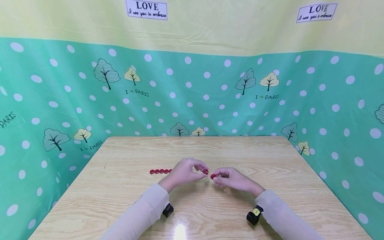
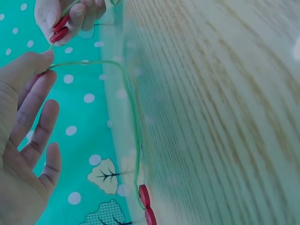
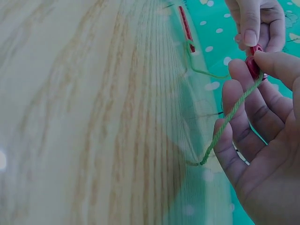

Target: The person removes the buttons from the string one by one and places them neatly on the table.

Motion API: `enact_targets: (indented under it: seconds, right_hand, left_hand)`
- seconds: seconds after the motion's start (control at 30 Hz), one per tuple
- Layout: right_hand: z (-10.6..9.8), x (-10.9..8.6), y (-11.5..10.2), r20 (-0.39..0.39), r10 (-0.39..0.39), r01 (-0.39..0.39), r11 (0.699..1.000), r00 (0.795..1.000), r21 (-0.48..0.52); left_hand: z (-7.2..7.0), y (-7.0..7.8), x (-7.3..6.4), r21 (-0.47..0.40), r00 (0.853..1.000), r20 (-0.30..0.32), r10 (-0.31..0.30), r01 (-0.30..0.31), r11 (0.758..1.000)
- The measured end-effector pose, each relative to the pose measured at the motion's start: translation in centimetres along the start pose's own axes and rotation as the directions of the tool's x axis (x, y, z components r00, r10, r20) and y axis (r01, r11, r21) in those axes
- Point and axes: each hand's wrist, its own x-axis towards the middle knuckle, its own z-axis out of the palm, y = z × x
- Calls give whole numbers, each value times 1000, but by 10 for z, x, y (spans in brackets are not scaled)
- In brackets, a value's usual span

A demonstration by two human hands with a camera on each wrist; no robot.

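Observation:
My left hand [image 1: 186, 171] pinches a red button [image 1: 205, 171] between thumb and fingertips above the table. Just to its right, my right hand [image 1: 232, 179] pinches another red button [image 1: 213, 176], fingertips close to those of the left. A green string [image 3: 229, 115] runs from the right fingertips across that palm, its end hanging past the fingers. In the left wrist view, red buttons [image 2: 60, 33] show at the right fingertips, and the green cord [image 2: 125, 84] curves from the left fingertips down to buttons on the table. The other fingers of the left hand are loosely spread.
A row of several red buttons [image 1: 161, 171] lies on the wooden table [image 1: 135, 153], left of the hands and partly covered by the left one. Both wrists carry small black cameras [image 1: 253, 217]. A green polka-dot curtain [image 1: 192, 93] hangs behind and beside the table.

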Motion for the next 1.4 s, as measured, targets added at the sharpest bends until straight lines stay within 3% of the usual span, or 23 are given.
enact_targets:
  seconds: [0.47,0.8,1.4]
  right_hand:
    - [-2,-1,1,-16,1,-1,1000,1000,-13]
    - [-1,-1,2,-18,-37,37,999,999,-32]
    - [-4,-1,4,-14,-19,19,1000,1000,-7]
  left_hand:
    - [-11,-10,-5,-32,1000,-15,-27,26,999]
    - [-20,-13,-10,1,999,-30,-38,38,999]
    - [-35,-23,-21,15,994,-68,-81,82,997]
